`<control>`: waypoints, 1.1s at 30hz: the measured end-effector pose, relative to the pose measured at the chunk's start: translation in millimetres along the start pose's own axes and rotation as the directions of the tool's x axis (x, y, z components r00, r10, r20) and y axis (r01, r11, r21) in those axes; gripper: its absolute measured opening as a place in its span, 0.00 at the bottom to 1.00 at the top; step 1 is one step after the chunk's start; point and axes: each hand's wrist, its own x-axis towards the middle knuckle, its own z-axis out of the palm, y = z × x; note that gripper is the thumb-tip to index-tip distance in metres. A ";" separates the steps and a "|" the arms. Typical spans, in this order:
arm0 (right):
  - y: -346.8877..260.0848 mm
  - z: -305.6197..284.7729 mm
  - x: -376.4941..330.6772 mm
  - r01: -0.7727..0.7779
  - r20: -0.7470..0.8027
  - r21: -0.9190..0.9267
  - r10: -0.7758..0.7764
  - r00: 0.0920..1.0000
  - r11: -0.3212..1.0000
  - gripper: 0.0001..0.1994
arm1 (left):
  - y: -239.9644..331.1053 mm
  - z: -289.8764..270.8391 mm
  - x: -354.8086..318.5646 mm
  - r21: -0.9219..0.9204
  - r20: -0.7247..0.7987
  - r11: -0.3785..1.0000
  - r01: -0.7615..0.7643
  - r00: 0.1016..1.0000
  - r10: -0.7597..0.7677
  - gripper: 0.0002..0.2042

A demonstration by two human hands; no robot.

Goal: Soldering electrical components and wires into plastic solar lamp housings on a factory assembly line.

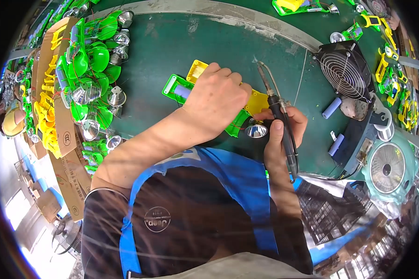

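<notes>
Soldering iron (286,132) is gripped in curled right hand (275,145); yellow casing (258,102) is partly covered by bent left hand (220,101), hold unclear

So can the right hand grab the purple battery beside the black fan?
Probably not yet: the right hand holds a soldering iron, though the way across the green table to the battery looks free.

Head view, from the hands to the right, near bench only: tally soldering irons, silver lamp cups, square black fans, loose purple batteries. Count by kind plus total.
Soldering irons: 1
Silver lamp cups: 1
Square black fans: 1
Loose purple batteries: 2
Total: 5
</notes>
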 end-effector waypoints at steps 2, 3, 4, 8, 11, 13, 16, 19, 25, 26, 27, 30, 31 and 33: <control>4.6 -1.2 1.8 0.031 -0.015 0.009 -0.031 0.999 0.999 0.18 | 0.7 0.7 1.1 0.017 0.019 1.000 0.012 1.000 -0.012 0.03; 4.0 -2.8 2.2 0.008 -0.018 0.015 -0.008 1.000 1.000 0.18 | 0.1 -0.1 1.2 0.013 0.018 1.000 0.010 1.000 -0.010 0.03; 3.1 -3.4 2.7 -0.015 -0.022 0.020 0.015 1.000 1.000 0.19 | -1.0 -1.1 1.1 0.014 0.019 1.000 -0.004 1.000 0.003 0.03; 6.2 -5.3 6.1 0.058 -0.056 0.081 -0.053 0.997 0.995 0.18 | -0.8 3.0 2.7 0.044 0.030 0.999 0.003 1.000 -0.004 0.03; 8.4 -5.3 5.9 0.085 -0.100 0.165 -0.069 0.993 0.983 0.22 | -3.0 2.4 1.4 0.066 0.035 0.998 -0.018 0.999 0.016 0.03; 7.0 -3.2 7.1 0.077 -0.126 0.193 -0.053 0.991 0.978 0.22 | -4.1 0.1 0.0 0.070 0.046 0.997 -0.019 0.999 0.016 0.03; 11.8 -4.3 7.2 0.069 -0.176 0.231 -0.028 0.984 0.971 0.21 | -7.5 4.5 -0.4 0.031 0.041 0.999 -0.035 0.999 0.034 0.02; 11.2 -3.2 8.2 0.075 -0.186 0.257 -0.027 0.982 0.964 0.21 | -13.4 1.9 -5.3 -0.054 0.016 0.997 -0.050 0.999 0.051 0.02; 16.7 -10.2 6.2 0.129 -0.206 0.281 -0.071 0.976 0.951 0.20 | -41.5 -42.5 -54.2 -0.083 -0.165 0.961 -0.264 0.955 0.248 0.10; 15.4 -9.1 6.5 0.123 -0.204 0.271 -0.068 0.977 0.955 0.20 | -44.2 -46.6 -75.8 -0.046 -0.096 0.963 -0.265 0.961 0.259 0.10; 12.8 -8.0 8.1 0.119 -0.206 0.259 -0.066 0.976 0.959 0.20 | -47.0 -47.6 -92.8 -0.010 -0.027 0.962 -0.272 0.962 0.271 0.11; 8.0 -7.8 9.7 0.103 -0.190 0.213 -0.062 0.980 0.972 0.20 | -53.8 -30.3 -119.3 -0.004 0.095 0.924 -0.382 0.920 0.381 0.09; 6.6 -7.3 9.8 0.116 -0.173 0.216 -0.079 0.982 0.970 0.18 | -57.7 -27.1 -121.7 -0.020 0.083 0.908 -0.418 0.904 0.418 0.10; 9.4 -10.4 10.8 0.113 -0.167 0.233 -0.075 0.983 0.966 0.17 | -64.0 -17.9 -115.5 -0.093 -0.033 0.898 -0.430 0.903 0.429 0.11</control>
